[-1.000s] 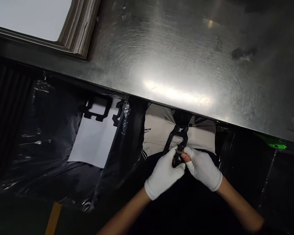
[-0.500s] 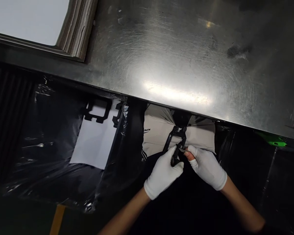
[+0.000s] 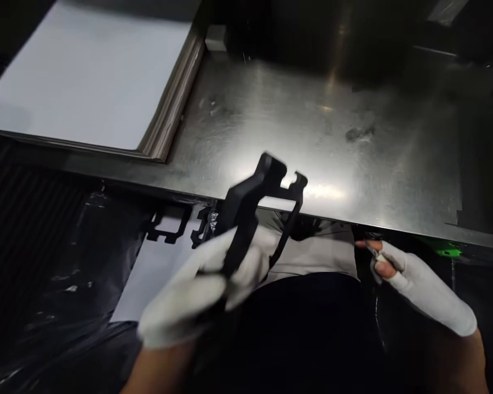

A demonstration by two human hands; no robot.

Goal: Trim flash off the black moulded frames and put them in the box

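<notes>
My left hand (image 3: 184,295), in a white glove, is wrapped round a black frame-shaped part (image 3: 244,210). The part is tilted up in front of my lap, its notched far end over the table's edge. Some motion blur lies on the hand and the part. Off to the right, my right hand (image 3: 419,284) wears a white glove with bare thumb and fingertip. It pinches a small metal blade (image 3: 370,249); its exact kind is hard to make out. The two hands are well apart.
A metal table (image 3: 296,126) spans the view ahead. On its left lies a thick stack of white-topped sheets (image 3: 94,76), with a small grey block (image 3: 216,37) behind. Below the edge, a similar black frame (image 3: 170,237) rests on a white sheet (image 3: 148,284) over black plastic. Something green (image 3: 447,251) shows at right.
My left hand has lifted the black frame up and leftward, away from the blade. My right hand has moved right with the blade. The view has shifted, showing more of the table.
</notes>
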